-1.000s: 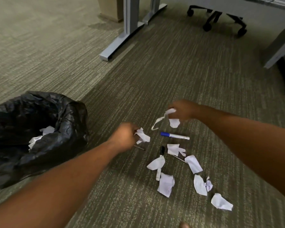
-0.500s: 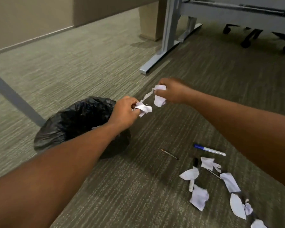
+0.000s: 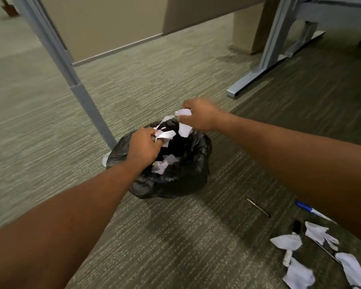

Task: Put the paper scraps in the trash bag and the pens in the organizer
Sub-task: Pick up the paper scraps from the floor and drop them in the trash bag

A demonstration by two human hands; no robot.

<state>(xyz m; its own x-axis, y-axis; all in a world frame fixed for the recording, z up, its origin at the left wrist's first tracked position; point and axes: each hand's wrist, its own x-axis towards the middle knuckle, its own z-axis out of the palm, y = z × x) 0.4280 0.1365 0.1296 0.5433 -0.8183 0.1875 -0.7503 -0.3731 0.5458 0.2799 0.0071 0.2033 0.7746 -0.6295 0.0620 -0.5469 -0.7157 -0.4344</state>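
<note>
Your left hand (image 3: 143, 148) is over the near-left rim of the black trash bag (image 3: 188, 180), fingers curled in and pinching a crumpled white scrap (image 3: 165, 135) that sticks out just past the fingertips, right above the bag's open mouth. Below those fingers, more white scraps in the bag (image 3: 165, 162) lie wrinkled against the glossy black plastic. Your right hand (image 3: 200, 115) hovers over the far rim, thumb and fingers pressed together on a second white scrap (image 3: 184, 126); it hangs down from the pinch, creased and torn-edged, its lower tip over the opening. Well off to the right of both hands, on the carpet (image 3: 175, 247), a thin dark pen (image 3: 258, 207) lies alone, then a blue-capped pen (image 3: 308, 209) partly under your right forearm, and a scatter of torn white scraps (image 3: 296, 274) beside a black marker (image 3: 296, 226).
</note>
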